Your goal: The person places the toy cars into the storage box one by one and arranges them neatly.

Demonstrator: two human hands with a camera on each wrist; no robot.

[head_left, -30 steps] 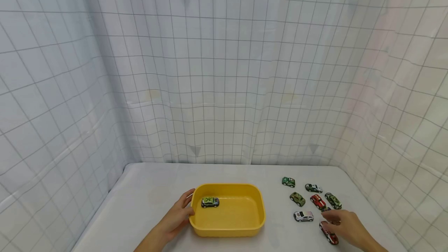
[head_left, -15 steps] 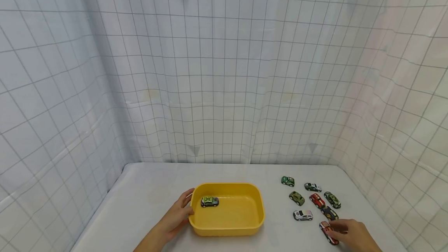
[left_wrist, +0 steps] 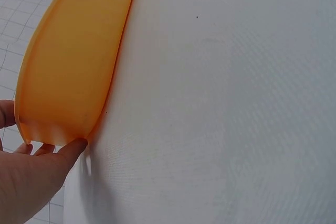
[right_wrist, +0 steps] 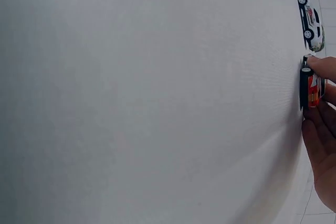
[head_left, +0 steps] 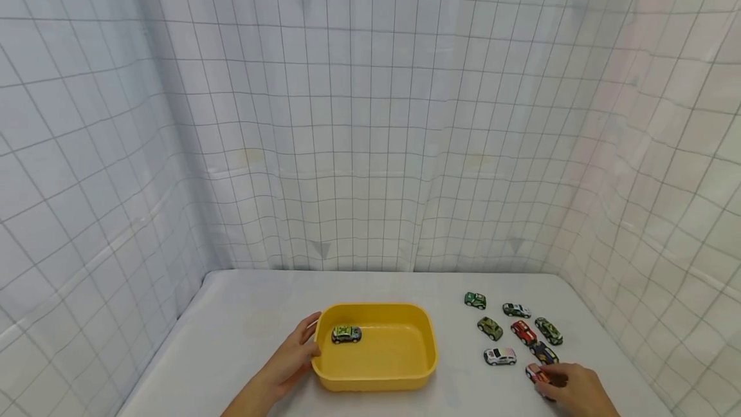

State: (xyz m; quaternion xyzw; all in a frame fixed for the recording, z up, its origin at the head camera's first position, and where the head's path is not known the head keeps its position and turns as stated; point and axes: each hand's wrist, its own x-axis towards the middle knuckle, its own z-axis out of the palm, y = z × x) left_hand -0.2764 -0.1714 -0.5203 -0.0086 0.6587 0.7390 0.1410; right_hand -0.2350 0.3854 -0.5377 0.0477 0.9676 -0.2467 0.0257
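Drawn back from the dark car (head_left: 544,352) since earlier, the right hand (head_left: 579,388) pinches the red car (head_left: 535,374) near the white car (head_left: 500,357) on the bench (head_left: 255,304). Well apart, the left hand (head_left: 294,356) grips the side of the yellow tray (head_left: 388,354), where a green car (head_left: 346,334) sits.

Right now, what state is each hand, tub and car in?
Yellow rectangular plastic tub: upright, open-topped
Lime-green toy car: wheels down in the tub
Left hand: gripping the tub
Red-and-white toy car: pinched; whether lifted unclear
Right hand: pinching that car
White car: wheels down
Olive car: wheels down
Emerald car: wheels down
White-and-green car: wheels down
Red car: wheels down
Black-and-yellow car: wheels down
Camouflage-green car: wheels down
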